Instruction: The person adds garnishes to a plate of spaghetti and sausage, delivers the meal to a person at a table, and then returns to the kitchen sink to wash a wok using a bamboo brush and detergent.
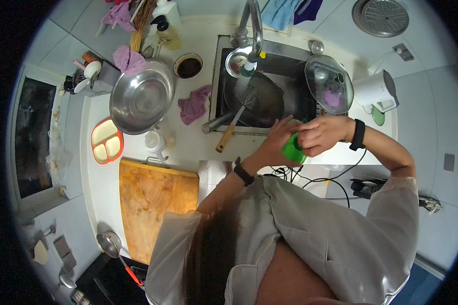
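In front of the sink, my left hand point(277, 144) is wrapped round a bright green bottle point(293, 151). My right hand point(313, 136) is closed at the bottle's upper part, its fingers curled over a dark piece there; the hands hide much of the bottle. Just beyond them, a dark wok point(269, 96) lies in the sink point(295, 76), its handle over the front edge. A scrubbing brush point(234, 127) with a wooden handle leans in the wok. Water runs from the faucet point(258, 35) toward the wok, past a small metal bowl point(235, 63).
A glass lid point(330, 84) rests at the sink's right, beside a white kettle point(376, 91). Left of the sink are a purple cloth point(194, 105), a bowl of dark liquid point(188, 66), a large steel basin point(142, 99), a divided plate point(107, 141) and a wooden cutting board point(158, 203). Black cables point(318, 180) hang near me.
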Action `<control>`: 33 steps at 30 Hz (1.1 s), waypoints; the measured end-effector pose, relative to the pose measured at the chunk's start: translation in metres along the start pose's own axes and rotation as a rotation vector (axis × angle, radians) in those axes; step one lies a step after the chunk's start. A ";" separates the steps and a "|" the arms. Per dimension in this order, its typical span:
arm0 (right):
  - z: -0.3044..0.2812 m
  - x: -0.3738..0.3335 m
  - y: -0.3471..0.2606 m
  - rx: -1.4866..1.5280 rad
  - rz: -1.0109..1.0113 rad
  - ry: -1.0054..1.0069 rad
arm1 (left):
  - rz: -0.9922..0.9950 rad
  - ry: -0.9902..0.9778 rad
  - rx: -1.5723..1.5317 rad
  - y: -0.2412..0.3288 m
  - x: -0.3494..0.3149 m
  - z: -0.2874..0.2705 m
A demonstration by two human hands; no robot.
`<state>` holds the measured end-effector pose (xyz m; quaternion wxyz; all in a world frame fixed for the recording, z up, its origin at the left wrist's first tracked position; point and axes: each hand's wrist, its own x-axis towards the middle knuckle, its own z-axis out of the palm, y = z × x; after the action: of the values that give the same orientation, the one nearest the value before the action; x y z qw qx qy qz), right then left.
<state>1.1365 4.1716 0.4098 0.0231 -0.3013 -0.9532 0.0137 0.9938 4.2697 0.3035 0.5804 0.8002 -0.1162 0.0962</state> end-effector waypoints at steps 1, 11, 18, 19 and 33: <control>0.003 -0.007 -0.002 0.041 0.014 0.008 | -0.001 -0.001 -0.001 -0.002 0.003 0.009; 0.006 0.008 -0.054 0.094 1.367 0.118 | -0.085 0.440 0.226 0.013 0.022 0.041; 0.024 -0.002 -0.064 0.178 1.362 0.167 | -0.160 0.413 0.223 0.013 0.024 0.053; 0.025 -0.003 -0.063 0.181 1.362 0.169 | -0.147 0.447 0.228 0.014 0.024 0.053; 0.008 -0.032 -0.049 0.349 1.687 0.254 | -0.183 0.287 0.256 0.010 0.018 0.029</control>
<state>1.1347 4.1130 0.4023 0.1574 -0.8982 -0.3863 0.1386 1.0089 4.2374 0.3086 0.4911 0.8527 0.0538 0.1700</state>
